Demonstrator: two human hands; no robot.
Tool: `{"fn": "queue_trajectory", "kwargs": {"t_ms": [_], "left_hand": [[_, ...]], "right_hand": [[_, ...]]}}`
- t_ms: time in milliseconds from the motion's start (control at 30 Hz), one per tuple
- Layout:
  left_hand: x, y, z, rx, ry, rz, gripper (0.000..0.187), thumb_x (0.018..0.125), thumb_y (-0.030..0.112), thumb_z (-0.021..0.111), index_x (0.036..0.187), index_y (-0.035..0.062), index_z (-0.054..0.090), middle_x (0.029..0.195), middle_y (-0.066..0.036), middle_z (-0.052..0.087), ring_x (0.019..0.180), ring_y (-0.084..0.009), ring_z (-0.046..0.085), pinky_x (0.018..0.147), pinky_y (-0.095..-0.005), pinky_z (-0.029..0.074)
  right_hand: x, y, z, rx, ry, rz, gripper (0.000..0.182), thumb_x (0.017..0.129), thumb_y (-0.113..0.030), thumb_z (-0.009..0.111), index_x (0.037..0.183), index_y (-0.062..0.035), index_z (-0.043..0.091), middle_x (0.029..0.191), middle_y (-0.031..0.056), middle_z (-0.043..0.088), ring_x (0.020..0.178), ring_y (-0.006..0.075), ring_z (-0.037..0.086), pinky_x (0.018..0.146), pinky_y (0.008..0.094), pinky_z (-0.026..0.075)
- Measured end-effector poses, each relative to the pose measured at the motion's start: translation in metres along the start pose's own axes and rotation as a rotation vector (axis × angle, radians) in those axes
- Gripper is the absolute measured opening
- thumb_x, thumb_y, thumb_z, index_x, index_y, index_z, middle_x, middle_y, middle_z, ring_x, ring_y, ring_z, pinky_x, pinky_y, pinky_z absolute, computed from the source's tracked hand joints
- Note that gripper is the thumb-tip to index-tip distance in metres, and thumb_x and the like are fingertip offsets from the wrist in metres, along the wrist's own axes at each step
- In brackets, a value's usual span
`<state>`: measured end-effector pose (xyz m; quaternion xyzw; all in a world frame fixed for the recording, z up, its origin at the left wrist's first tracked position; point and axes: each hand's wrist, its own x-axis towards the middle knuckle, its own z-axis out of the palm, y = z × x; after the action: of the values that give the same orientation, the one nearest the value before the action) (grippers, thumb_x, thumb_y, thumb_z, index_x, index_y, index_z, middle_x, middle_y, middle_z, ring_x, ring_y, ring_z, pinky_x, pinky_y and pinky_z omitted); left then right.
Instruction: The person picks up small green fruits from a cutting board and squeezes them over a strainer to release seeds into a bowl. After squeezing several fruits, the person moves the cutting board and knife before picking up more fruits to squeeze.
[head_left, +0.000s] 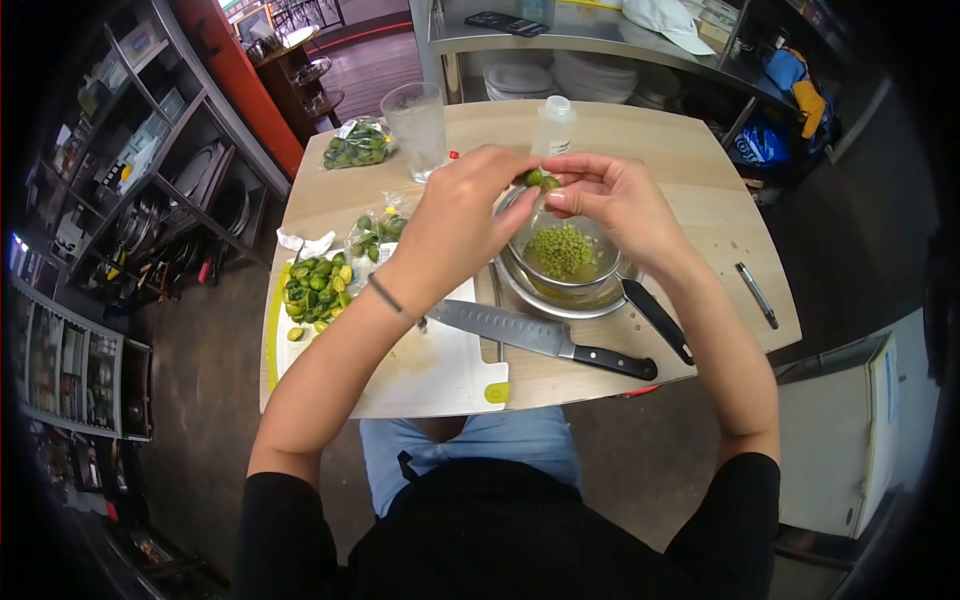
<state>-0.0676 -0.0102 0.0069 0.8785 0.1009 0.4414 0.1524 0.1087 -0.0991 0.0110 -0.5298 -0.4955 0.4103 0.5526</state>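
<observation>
Small green limes (541, 180) are pinched between the fingertips of my left hand (465, 205) and my right hand (618, 205), which meet above a strainer. That strainer (657, 318), with a black handle, rests over a metal bowl (575, 310). Greenish seeds and pulp (562, 250) lie in its mesh, with yellowish liquid showing around them. Below my left wrist, a large chef's knife (515, 330) lies across the right edge of a white cutting board (435, 380). A heap of cut and squeezed limes (317, 285) covers the board's far left corner.
Behind my hands stand a tall clear glass (415, 135), a white bottle (556, 125) and a bag of green limes (355, 145). Another open plastic bag with limes (368, 238) sits beside the heap. A pen (757, 295) lies near the table's right edge.
</observation>
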Motion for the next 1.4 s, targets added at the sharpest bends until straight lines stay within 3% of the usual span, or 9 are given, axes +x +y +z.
{"fn": "queue_trajectory", "kwargs": {"t_ms": [167, 233, 333, 567, 733, 867, 1167, 1333, 1400], "left_hand": [[0.008, -0.021, 0.037, -0.012, -0.166, -0.083, 0.024, 0.082, 0.007, 0.068, 0.105, -0.0022, 0.067, 0.094, -0.016, 0.068, 0.077, -0.0262, 0.068, 0.073, -0.0338, 0.054], [0.006, -0.025, 0.049, -0.006, -0.266, -0.08, 0.023, 0.083, 0.006, 0.066, 0.103, -0.0041, 0.068, 0.092, -0.018, 0.067, 0.075, -0.0289, 0.067, 0.071, -0.0358, 0.053], [0.002, -0.029, 0.062, -0.011, -0.305, -0.072, 0.021, 0.082, 0.007, 0.067, 0.1, -0.0051, 0.068, 0.088, -0.02, 0.067, 0.076, -0.0319, 0.067, 0.072, -0.0384, 0.053], [-0.001, -0.031, 0.074, 0.038, -0.408, -0.114, 0.02, 0.081, 0.009, 0.068, 0.096, -0.0038, 0.068, 0.083, -0.023, 0.067, 0.08, -0.0379, 0.066, 0.074, -0.0425, 0.052], [-0.005, -0.036, 0.089, 0.123, -0.5, -0.121, 0.011, 0.081, 0.007, 0.067, 0.084, -0.0027, 0.066, 0.083, -0.023, 0.066, 0.081, -0.0408, 0.064, 0.074, -0.0456, 0.051], [-0.011, -0.043, 0.099, 0.141, -0.492, -0.084, 0.008, 0.081, 0.005, 0.066, 0.082, -0.0025, 0.065, 0.083, -0.023, 0.065, 0.082, -0.0407, 0.064, 0.074, -0.0459, 0.051], [-0.007, -0.041, 0.088, 0.224, -0.559, -0.115, 0.009, 0.077, 0.001, 0.066, 0.086, -0.0018, 0.065, 0.087, -0.021, 0.067, 0.083, -0.0385, 0.065, 0.072, -0.0446, 0.053], [-0.002, -0.045, 0.087, 0.231, -0.48, -0.049, 0.012, 0.075, 0.001, 0.067, 0.087, -0.0014, 0.068, 0.082, -0.02, 0.067, 0.08, -0.0379, 0.066, 0.071, -0.0443, 0.054], [0.002, -0.044, 0.085, 0.228, -0.474, -0.032, 0.009, 0.077, 0.003, 0.067, 0.085, -0.0019, 0.068, 0.081, -0.022, 0.066, 0.08, -0.038, 0.067, 0.072, -0.0437, 0.054]], "right_hand": [[0.005, 0.026, -0.034, -0.39, -0.045, 0.074, 0.025, 0.083, -0.004, 0.071, 0.105, 0.0084, 0.067, 0.094, 0.0168, 0.071, 0.084, 0.02, 0.069, 0.077, 0.0301, 0.055], [0.002, 0.028, -0.036, -0.94, -0.098, -0.181, 0.018, 0.079, -0.003, 0.07, 0.095, 0.0062, 0.069, 0.093, 0.0213, 0.07, 0.084, 0.0297, 0.069, 0.076, 0.0363, 0.054], [0.002, 0.041, -0.043, -0.976, -0.138, -0.264, 0.015, 0.078, -0.004, 0.07, 0.09, 0.0049, 0.07, 0.091, 0.0221, 0.067, 0.083, 0.0376, 0.065, 0.076, 0.0414, 0.052], [0.006, 0.056, -0.052, -1.1, -0.137, -0.424, 0.012, 0.078, -0.008, 0.069, 0.083, 0.0028, 0.069, 0.083, 0.0196, 0.067, 0.079, 0.0372, 0.065, 0.074, 0.0433, 0.053], [0.006, 0.056, -0.051, -1.167, -0.126, -0.479, 0.008, 0.079, -0.006, 0.067, 0.077, 0.0011, 0.069, 0.08, 0.0188, 0.067, 0.075, 0.0375, 0.064, 0.071, 0.0441, 0.053], [0.008, 0.059, -0.053, -1.196, -0.134, -0.479, 0.008, 0.079, -0.007, 0.067, 0.078, 0.001, 0.068, 0.079, 0.0195, 0.066, 0.076, 0.0373, 0.065, 0.071, 0.0442, 0.053], [0.005, 0.045, -0.051, -1.033, -0.086, -0.343, 0.017, 0.081, -0.008, 0.069, 0.095, 0.0023, 0.07, 0.083, 0.0221, 0.067, 0.078, 0.0386, 0.064, 0.074, 0.0426, 0.051], [0.004, 0.039, -0.05, -0.992, -0.081, -0.305, 0.02, 0.082, -0.011, 0.071, 0.098, -0.0001, 0.07, 0.076, 0.0204, 0.067, 0.068, 0.0347, 0.064, 0.067, 0.0391, 0.05], [0.003, 0.03, -0.048, -1.014, -0.08, -0.23, 0.022, 0.082, -0.015, 0.071, 0.098, -0.0001, 0.07, 0.077, 0.0205, 0.067, 0.072, 0.0358, 0.065, 0.07, 0.0407, 0.051]]}}
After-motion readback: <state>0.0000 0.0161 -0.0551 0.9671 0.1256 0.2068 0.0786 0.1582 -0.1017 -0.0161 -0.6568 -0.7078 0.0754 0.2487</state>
